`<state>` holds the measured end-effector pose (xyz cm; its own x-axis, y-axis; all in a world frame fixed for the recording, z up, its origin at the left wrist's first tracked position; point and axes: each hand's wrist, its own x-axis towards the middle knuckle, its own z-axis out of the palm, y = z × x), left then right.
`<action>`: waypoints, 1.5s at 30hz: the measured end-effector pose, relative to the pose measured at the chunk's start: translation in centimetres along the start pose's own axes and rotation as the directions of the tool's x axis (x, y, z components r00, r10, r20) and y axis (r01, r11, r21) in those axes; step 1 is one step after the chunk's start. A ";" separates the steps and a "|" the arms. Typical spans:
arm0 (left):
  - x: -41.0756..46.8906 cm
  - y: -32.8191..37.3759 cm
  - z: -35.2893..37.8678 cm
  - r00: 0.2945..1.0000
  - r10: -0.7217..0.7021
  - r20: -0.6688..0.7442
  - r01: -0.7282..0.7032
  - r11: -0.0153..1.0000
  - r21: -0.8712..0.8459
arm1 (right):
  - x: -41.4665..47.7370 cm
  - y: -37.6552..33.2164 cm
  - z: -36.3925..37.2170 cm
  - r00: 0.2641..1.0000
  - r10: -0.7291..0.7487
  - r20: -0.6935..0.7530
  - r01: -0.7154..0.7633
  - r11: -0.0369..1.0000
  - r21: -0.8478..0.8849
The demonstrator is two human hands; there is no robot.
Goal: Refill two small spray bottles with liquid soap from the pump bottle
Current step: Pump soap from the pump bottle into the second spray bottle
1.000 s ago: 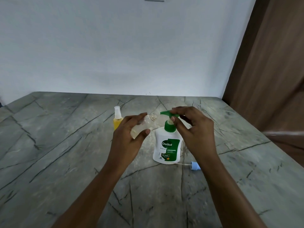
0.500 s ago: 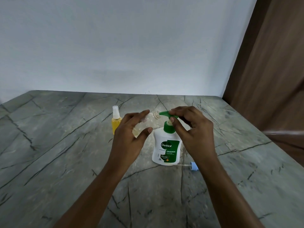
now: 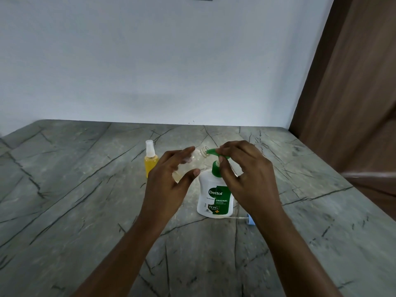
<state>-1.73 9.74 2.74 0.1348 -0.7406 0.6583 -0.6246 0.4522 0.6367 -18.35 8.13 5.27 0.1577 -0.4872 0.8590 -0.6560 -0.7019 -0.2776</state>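
A white Dettol pump bottle [image 3: 215, 197] with a green pump head stands at the middle of the marble table. My right hand [image 3: 248, 179] rests its fingers on the green pump head [image 3: 216, 154]. My left hand [image 3: 169, 181] holds a small clear spray bottle [image 3: 198, 159], uncapped and tilted, its open neck right at the pump's spout. A second small spray bottle [image 3: 151, 163], filled with yellow liquid and capped with a white sprayer, stands upright to the left.
A blue spray cap with its thin dip tube [image 3: 249, 219] lies on the grey marble table [image 3: 85, 200] just right of the pump bottle, partly behind my right wrist. A white wall runs behind the table and a brown wooden panel [image 3: 353, 103] borders it on the right.
The clear bottle's neck has stayed at the spout. My right hand's fingers have shifted slightly on the pump head, and the view has tilted a little.
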 end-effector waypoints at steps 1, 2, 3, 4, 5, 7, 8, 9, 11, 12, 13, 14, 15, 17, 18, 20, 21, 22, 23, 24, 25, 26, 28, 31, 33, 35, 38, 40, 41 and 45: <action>0.0 0.0 0.0 1.000 0.003 -0.002 -0.003 1.000 -0.003 | 0.1 -0.1 0.0 1.000 -0.014 0.004 0.015 1.000 -0.028; -0.1 0.0 0.1 1.000 0.003 -0.005 -0.003 1.000 -0.006 | 0.1 -0.3 0.1 1.000 -0.025 0.010 0.025 0.998 -0.057; -0.1 0.1 0.1 1.000 0.002 -0.008 -0.002 1.000 -0.008 | 0.2 -0.4 0.1 0.999 -0.028 0.018 0.030 0.996 -0.083; -0.2 0.1 0.1 1.000 0.002 -0.012 -0.002 1.000 -0.005 | 0.1 -0.5 0.1 0.999 -0.027 0.022 0.029 0.994 -0.103; -0.2 0.1 0.2 1.000 0.006 -0.014 -0.006 1.000 0.001 | 0.1 -0.6 0.1 0.999 -0.022 0.024 0.025 0.992 -0.120; -0.3 0.0 0.4 1.000 0.018 -0.017 -0.018 1.000 0.008 | -0.1 -0.6 0.2 1.000 -0.010 0.024 0.014 0.991 -0.134; -0.4 0.0 0.4 1.000 0.019 -0.020 -0.019 1.000 0.005 | -0.2 -0.6 0.2 1.000 -0.006 0.024 0.009 0.991 -0.134; -0.4 -0.1 0.5 1.000 0.018 -0.023 -0.018 1.000 0.000 | -0.2 -0.5 0.2 1.000 -0.002 0.025 0.005 0.991 -0.137; -0.4 -0.2 0.6 1.000 0.017 -0.025 -0.018 1.000 -0.011 | -0.2 -0.4 0.3 1.000 0.002 0.030 0.002 0.991 -0.137; -0.4 -0.3 0.7 1.000 0.018 -0.024 -0.019 1.000 -0.016 | -0.2 -0.4 0.4 0.999 0.003 0.033 0.001 0.992 -0.128; -0.4 -0.3 0.8 1.000 0.019 -0.022 -0.019 1.000 -0.019 | -0.3 -0.3 0.4 0.999 0.001 0.035 0.003 0.993 -0.122; -0.4 -0.3 0.8 1.000 0.018 -0.020 -0.018 1.000 -0.021 | -0.3 -0.2 0.5 0.999 -0.003 0.037 0.008 0.992 -0.124; -0.5 -0.3 0.9 1.000 0.016 -0.018 -0.017 1.000 -0.025 | -0.4 -0.1 0.4 0.999 -0.009 0.038 0.013 0.992 -0.124; -0.5 -0.3 1.0 1.000 0.014 -0.017 -0.015 0.999 -0.034 | -0.4 0.1 0.4 0.999 -0.016 0.037 0.019 0.995 -0.102; -0.5 -0.3 1.1 1.000 0.017 -0.016 -0.017 0.999 -0.036 | -0.3 0.2 0.4 0.999 -0.019 0.036 0.023 0.995 -0.096; -0.6 -0.4 1.1 1.000 0.023 -0.016 -0.023 0.999 -0.036 | -0.5 0.3 0.5 0.999 -0.032 0.031 0.035 0.994 -0.106; -0.6 -0.4 1.1 1.000 0.022 -0.015 -0.023 0.999 -0.038 | -0.6 0.3 0.6 0.999 -0.039 0.028 0.042 0.992 -0.117; -0.7 -0.5 1.1 1.000 0.019 -0.012 -0.019 0.999 -0.038 | -0.9 0.3 0.8 0.999 -0.046 0.023 0.049 0.991 -0.128; -0.7 -0.5 1.1 1.000 0.017 -0.009 -0.017 0.999 -0.033 | -1.1 0.3 1.0 0.998 -0.053 0.017 0.055 0.989 -0.137; -0.7 -0.6 1.0 1.000 0.017 -0.004 -0.017 0.999 -0.028 | -1.3 0.3 1.1 0.998 -0.058 0.011 0.059 0.988 -0.144; -0.8 -0.7 1.1 1.000 0.017 0.002 -0.017 1.000 -0.027 | -1.5 0.3 1.3 0.998 -0.065 0.006 0.065 0.986 -0.152; -0.8 -0.8 1.1 1.000 0.016 0.007 -0.016 0.999 -0.028 | -1.7 0.3 1.5 0.997 -0.071 0.002 0.071 0.984 -0.161; -0.8 -0.8 1.1 1.000 0.021 0.011 -0.021 0.999 -0.024 | -1.8 0.3 1.7 0.997 -0.079 0.005 0.078 0.981 -0.178; -0.7 -0.7 1.0 0.999 0.041 -0.003 -0.041 0.999 -0.012 | -1.5 0.1 1.7 0.995 -0.098 0.001 0.096 0.973 -0.211; -0.7 -0.5 1.0 0.999 0.040 -0.031 -0.040 0.999 -0.021 | -1.0 -0.3 1.4 0.990 -0.139 -0.003 0.134 0.960 -0.247; -0.6 -0.4 1.0 0.997 0.051 -0.055 -0.052 0.999 -0.017 | -0.8 -0.7 1.3 0.983 -0.181 0.030 0.181 0.934 -0.308; -0.8 -0.5 0.9 0.994 0.091 -0.054 -0.090 0.996 0.020 | -0.8 -1.2 1.1 0.979 -0.197 0.051 0.202 0.910 -0.361; -0.8 -0.4 0.9 0.993 0.101 -0.053 -0.100 0.995 0.023 | -0.9 -1.7 1.0 0.981 -0.181 0.063 0.192 0.909 -0.370; -0.8 -0.4 0.9 0.993 0.104 -0.055 -0.102 0.994 0.024 | -0.9 -1.9 1.1 0.983 -0.174 0.065 0.185 0.909 -0.374; -0.7 -0.4 0.9 0.993 0.104 -0.056 -0.102 0.994 0.025 | -1.2 -2.2 1.6 0.986 -0.158 0.052 0.167 0.913 -0.373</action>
<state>-2.29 9.60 1.67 0.1125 -0.6605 0.7424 -0.6545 0.5129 0.5555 -15.96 9.39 4.17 0.2981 -0.3964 0.8683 -0.8476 -0.5283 0.0498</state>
